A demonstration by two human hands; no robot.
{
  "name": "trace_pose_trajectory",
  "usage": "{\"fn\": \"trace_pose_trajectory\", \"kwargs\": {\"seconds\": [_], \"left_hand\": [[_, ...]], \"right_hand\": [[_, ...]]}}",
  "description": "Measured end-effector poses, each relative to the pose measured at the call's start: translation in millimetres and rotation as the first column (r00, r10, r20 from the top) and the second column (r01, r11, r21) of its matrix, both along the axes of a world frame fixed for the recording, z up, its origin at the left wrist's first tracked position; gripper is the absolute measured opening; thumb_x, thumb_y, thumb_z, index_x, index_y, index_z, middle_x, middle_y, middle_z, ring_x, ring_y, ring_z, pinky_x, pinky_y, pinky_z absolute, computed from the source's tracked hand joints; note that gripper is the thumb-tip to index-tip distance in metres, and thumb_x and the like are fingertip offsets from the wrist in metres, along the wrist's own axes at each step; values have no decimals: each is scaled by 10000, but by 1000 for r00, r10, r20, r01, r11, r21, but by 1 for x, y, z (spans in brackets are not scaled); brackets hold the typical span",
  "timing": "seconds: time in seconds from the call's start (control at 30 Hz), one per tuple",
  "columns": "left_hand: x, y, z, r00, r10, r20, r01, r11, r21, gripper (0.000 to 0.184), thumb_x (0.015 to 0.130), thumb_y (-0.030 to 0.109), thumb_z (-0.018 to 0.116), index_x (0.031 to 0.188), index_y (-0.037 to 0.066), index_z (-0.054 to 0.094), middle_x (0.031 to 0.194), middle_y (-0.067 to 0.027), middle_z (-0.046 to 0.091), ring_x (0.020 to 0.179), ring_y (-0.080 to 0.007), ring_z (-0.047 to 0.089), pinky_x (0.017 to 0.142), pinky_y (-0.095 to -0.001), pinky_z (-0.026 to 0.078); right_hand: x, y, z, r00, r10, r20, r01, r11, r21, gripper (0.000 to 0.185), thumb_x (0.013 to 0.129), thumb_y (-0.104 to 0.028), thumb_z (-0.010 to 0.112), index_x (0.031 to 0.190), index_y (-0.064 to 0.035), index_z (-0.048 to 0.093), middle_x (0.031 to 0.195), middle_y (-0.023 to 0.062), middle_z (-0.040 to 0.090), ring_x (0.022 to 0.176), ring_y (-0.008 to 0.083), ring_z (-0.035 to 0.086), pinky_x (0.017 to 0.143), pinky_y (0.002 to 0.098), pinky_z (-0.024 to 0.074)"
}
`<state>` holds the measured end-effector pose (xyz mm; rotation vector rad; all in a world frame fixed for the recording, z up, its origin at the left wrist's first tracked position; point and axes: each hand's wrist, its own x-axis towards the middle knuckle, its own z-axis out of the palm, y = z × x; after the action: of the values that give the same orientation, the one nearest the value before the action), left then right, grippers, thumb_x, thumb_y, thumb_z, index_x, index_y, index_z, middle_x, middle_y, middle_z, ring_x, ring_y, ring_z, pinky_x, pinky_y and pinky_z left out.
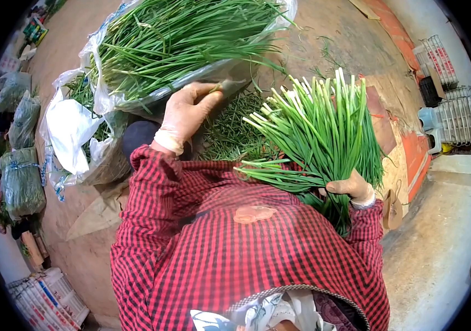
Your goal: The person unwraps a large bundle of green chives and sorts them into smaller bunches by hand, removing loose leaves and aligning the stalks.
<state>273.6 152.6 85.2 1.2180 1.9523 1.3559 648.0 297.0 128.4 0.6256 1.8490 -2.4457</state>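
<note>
My right hand (352, 188), in a thin pale glove, is closed around the leafy part of a bunch of garlic chives (323, 129). The white cut ends of the bunch fan out up and away from me, and some stalks splay to the left. My left hand (187, 113), gloved too, is raised with thumb and fingers pinched together; a small greenish bit shows at the fingertips, too small to name. Just beyond it lies a big heap of garlic chives (186, 41) in an open clear plastic bag (98, 83). Loose green trimmings (235, 124) are piled below the left hand.
A white plastic bag (70, 132) slumps at the left of the heap. Farther left, wrapped green bundles (21, 179) line the wall. White crates (50, 300) stand at lower left, and more crates (461, 113) at right. An orange-red sheet (420, 171) borders the brown floor.
</note>
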Motion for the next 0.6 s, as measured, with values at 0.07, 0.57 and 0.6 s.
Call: {"fn": "trace_pose_trajectory", "kwargs": {"seconds": [0.07,0.57,0.6], "left_hand": [[27,3,31,998,-58,-22,59,997,51,387,832,221,760,1172,65,663,1097,-7,669,833,-71,591,730,-216,476],[44,17,33,840,-328,431,361,933,7,170,803,63,772,923,11,662,847,0,656,766,-57,596,678,-220,496],[43,17,35,840,-327,433,361,933,5,170,803,63,772,923,11,662,847,0,656,766,-57,596,678,-220,496]], "right_hand": [[-5,-1,-3,999,-18,-28,20,997,69,603,803,-286,787,1224,16,479,877,96,628,697,174,607,603,295,483],[-17,-5,-1,991,97,90,-95,995,-20,588,784,-229,764,1233,20,477,842,75,647,699,144,612,628,273,496],[-18,-4,-2,991,96,91,-95,995,-24,588,784,-229,764,1233,20,477,842,75,647,699,144,612,628,273,496]]}}
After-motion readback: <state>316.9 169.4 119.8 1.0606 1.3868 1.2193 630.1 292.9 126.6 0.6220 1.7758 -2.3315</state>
